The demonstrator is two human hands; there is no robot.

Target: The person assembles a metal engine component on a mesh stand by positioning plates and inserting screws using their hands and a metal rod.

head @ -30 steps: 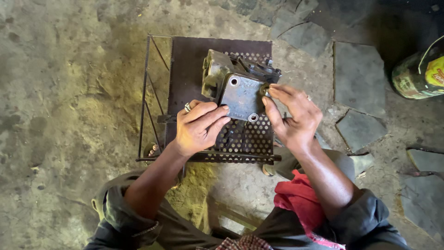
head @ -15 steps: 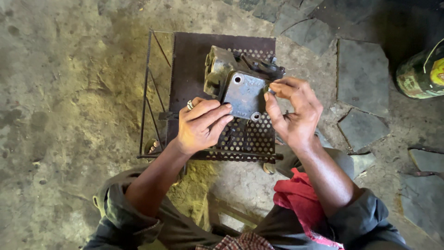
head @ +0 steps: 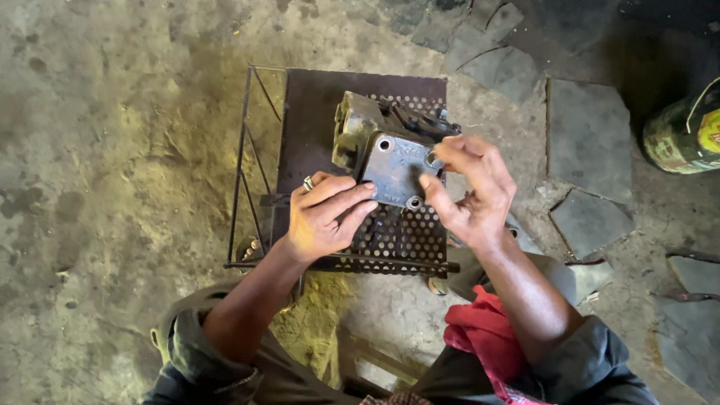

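The lower left edge of the grey metal plate (head: 395, 169) is covered by the fingers (head: 346, 196) of the left hand (head: 324, 219); its right edge is masked by the right hand (head: 471, 191). The block (head: 354, 129) beneath the plate is largely concealed. The perforated desk (head: 397, 238) is partly screened by both hands. The green can (head: 684, 133) is cut off by the right edge. Both elbows are cropped at the bottom edge.

We see grey metal part (head: 390, 154), flat plate with round bolt holes facing up, grimy, tilted on perforated stand (head: 397, 240).
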